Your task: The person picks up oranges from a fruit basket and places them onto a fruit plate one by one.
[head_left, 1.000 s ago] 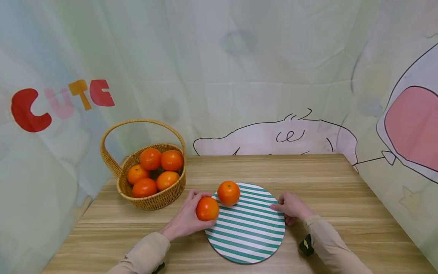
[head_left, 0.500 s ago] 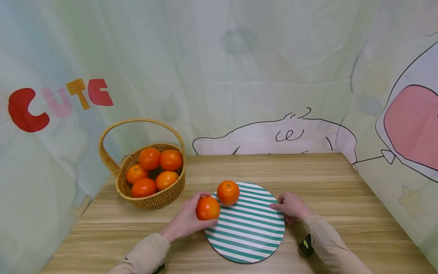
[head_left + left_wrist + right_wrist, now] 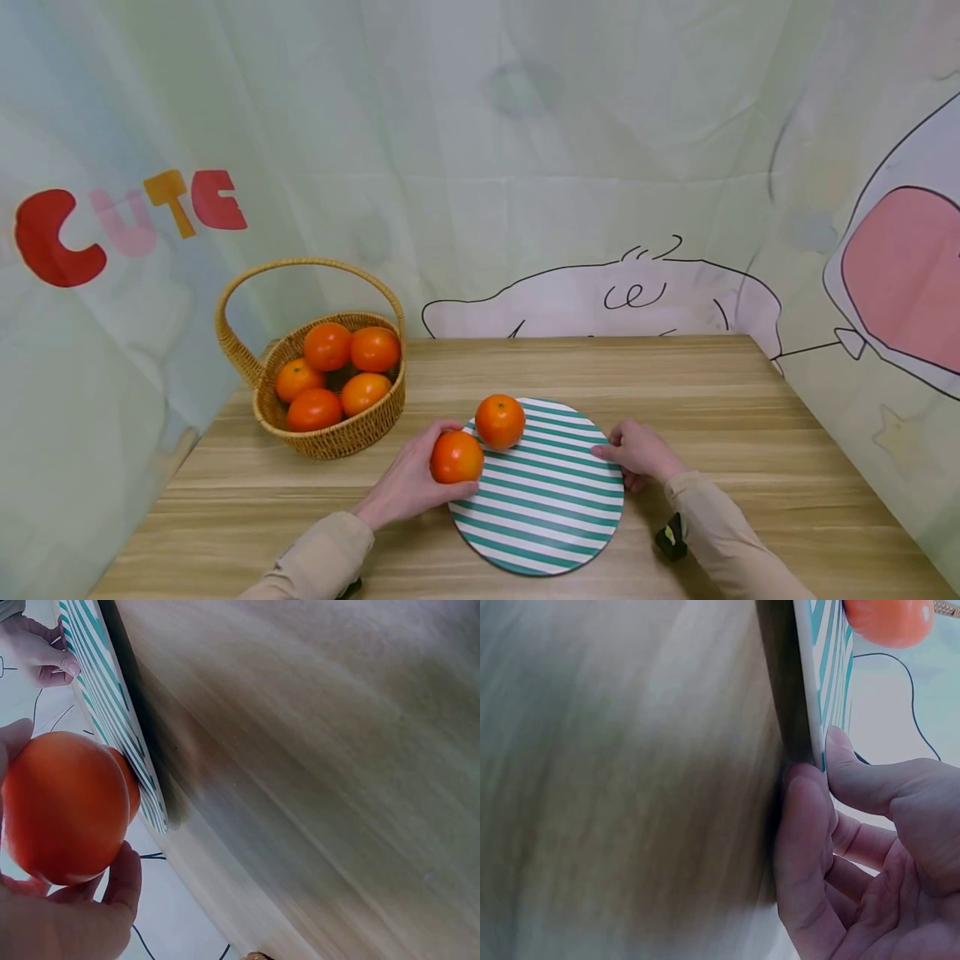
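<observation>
- One orange [image 3: 457, 457], gripped in the left hand [image 3: 405, 485] with fingers [image 3: 124, 885] curled round it, is at the left edge of the board [image 3: 543, 508] — contact unclear.
- Right hand [image 3: 641, 454] pinches the right edge; steady handling seems wise — the second orange [image 3: 500, 421] could roll.
- Leftward, a basket [image 3: 360, 435] on the desk [image 3: 675, 383].

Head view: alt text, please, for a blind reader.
A left hand holds an orange fruit by the left edge of a striped board; the right hand pinches its right edge. Another fruit sits on the board, and a basket of five more stands on the table to the left.
</observation>
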Demonstrator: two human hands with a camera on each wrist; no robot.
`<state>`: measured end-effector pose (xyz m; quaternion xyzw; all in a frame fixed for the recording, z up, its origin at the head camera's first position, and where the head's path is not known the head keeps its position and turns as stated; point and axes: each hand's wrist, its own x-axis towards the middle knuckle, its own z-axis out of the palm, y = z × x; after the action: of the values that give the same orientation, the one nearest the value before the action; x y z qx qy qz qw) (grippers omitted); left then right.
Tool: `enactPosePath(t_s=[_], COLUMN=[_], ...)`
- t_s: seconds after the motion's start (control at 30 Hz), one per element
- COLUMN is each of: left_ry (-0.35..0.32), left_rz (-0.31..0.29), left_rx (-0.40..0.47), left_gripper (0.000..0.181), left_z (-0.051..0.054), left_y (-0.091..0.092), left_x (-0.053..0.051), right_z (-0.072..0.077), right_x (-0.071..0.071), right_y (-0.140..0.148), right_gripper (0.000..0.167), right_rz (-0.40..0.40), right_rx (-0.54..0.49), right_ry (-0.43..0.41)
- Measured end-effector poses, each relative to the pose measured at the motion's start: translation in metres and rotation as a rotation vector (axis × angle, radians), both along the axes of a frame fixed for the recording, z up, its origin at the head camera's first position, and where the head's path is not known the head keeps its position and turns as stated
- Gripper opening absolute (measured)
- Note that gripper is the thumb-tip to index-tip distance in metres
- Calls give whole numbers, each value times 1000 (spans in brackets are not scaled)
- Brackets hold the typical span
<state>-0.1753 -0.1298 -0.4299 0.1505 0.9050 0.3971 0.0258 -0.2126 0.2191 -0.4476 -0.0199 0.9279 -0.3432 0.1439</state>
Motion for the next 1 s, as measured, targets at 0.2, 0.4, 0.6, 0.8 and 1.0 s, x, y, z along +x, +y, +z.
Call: enactPosePath(t_s=[0.2, 0.4, 0.6, 0.8, 1.0], left_ry=[-17, -39, -39, -29, -28], left_rz=[-44, -80, -69, -79, -79], left_rx=[-3, -6, 5, -3, -4], left_gripper=[74, 75, 74, 73, 72], left_z=[0, -2, -3, -4, -7], left_y=[-2, -1, 1, 3, 4], left_x=[2, 3, 3, 4, 4], right_z=[1, 1, 0, -1, 0], right_x=[1, -1, 0, 0, -1], right_y=[0, -1, -1, -2, -2], right_gripper=[33, 33, 34, 34, 33], right_rz=[-1, -11, -7, -9, -22], right_rx=[4, 13, 8, 15, 20], right_ry=[8, -3, 4, 4, -3])
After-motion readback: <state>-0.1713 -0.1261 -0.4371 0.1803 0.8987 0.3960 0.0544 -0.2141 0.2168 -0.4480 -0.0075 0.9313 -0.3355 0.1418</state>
